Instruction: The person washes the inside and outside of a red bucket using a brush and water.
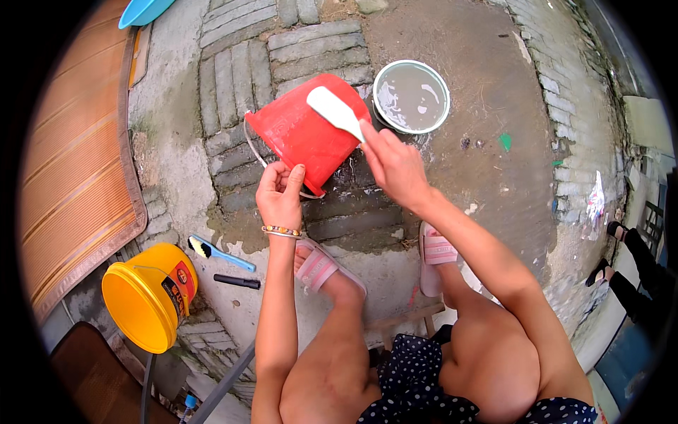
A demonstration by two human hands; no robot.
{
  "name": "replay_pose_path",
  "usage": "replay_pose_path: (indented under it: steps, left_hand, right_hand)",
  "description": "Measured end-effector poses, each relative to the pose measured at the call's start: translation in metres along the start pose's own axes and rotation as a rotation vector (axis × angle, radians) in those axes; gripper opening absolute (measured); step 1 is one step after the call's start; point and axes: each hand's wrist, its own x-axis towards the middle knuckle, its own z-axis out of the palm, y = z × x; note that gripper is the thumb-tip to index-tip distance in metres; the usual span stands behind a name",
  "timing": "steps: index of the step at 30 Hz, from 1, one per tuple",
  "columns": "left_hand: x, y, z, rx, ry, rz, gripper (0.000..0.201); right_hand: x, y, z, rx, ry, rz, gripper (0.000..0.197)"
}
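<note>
A red plastic bucket (300, 134) lies tipped on its side over the wet bricks, its mouth toward the lower left. My left hand (280, 194) grips its rim, thumb on the outer wall, close to the pale wire handle. In my right hand (397, 166) is a white brush (334, 113), its broad head resting against the bucket's outer wall. The brush's underside is hidden. Just right of the red bucket stands a round white-rimmed bucket (448, 99) of cloudy grey water with some foam.
Left of my feet a yellow bucket (134, 304) lies on its side. Beside it are a blue-handled brush (224, 255) and a short black rod (236, 282). An orange-brown striped mat (85, 177) hangs at left, a turquoise basin (146, 10) beyond. Another person's legs (630, 272) show far right.
</note>
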Motion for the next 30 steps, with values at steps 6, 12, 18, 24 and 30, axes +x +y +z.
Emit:
replay_pose_path:
  steps: [6,12,18,24,30]
  left_hand:
    - [-0.009,-0.009,-0.011,0.109,-0.033,-0.022,0.012]
    - [-0.005,-0.003,-0.004,0.095,0.004,0.075,0.017]
    - [0.006,0.001,-0.012,0.015,0.006,-0.028,0.019]
    - [-0.007,0.004,0.014,0.063,-0.059,-0.016,0.016]
    - [-0.019,-0.001,0.010,0.109,-0.102,-0.046,0.015]
  right_hand:
    - [-0.011,0.058,-0.033,-0.110,0.158,0.357,0.026]
    - [-0.016,0.054,-0.034,-0.015,0.018,0.463,0.028]
    - [-0.019,-0.038,-0.004,0.117,-0.102,-0.073,0.039]
    - [0.004,0.037,-0.014,-0.027,0.141,0.042,0.035]
    - [-0.021,-0.026,-0.008,0.045,-0.086,-0.039,0.034]
